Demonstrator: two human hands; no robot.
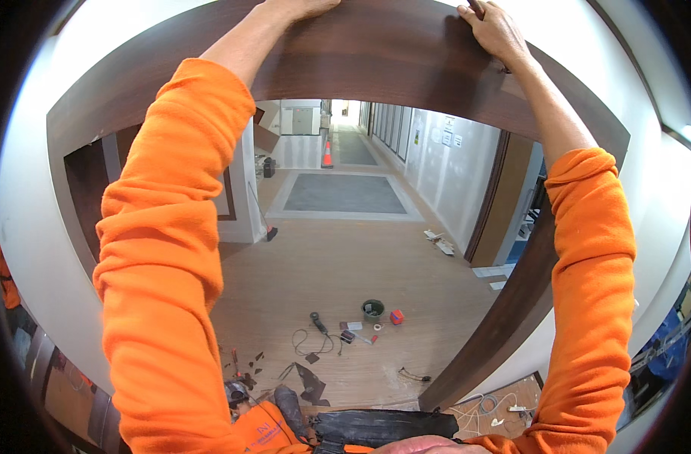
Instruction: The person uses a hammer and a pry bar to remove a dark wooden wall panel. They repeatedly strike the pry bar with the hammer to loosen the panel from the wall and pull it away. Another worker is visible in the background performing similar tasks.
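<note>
A dark brown wood-grain header panel (368, 51) spans the top of a doorway. My left hand (305, 8) lies against its upper part, the fingers cut off by the picture's top edge. At the upper right, my right hand (499, 33) is closed around a slim dark handle (477, 8), whose upper end is out of frame. Below that wrist, a small lighter patch (514, 85) marks the panel. A matching brown jamb (493, 329) runs down the right side of the opening. Both my arms are raised, in orange sleeves.
Below me crouches a person in an orange top (266, 427). On the floor are a corded power tool (318, 322), a dark bucket (372, 309), a red-and-blue box (397, 316) and dark offcuts (310, 383). Farther off are a broom (270, 233), white scraps (439, 243) and a traffic cone (327, 154).
</note>
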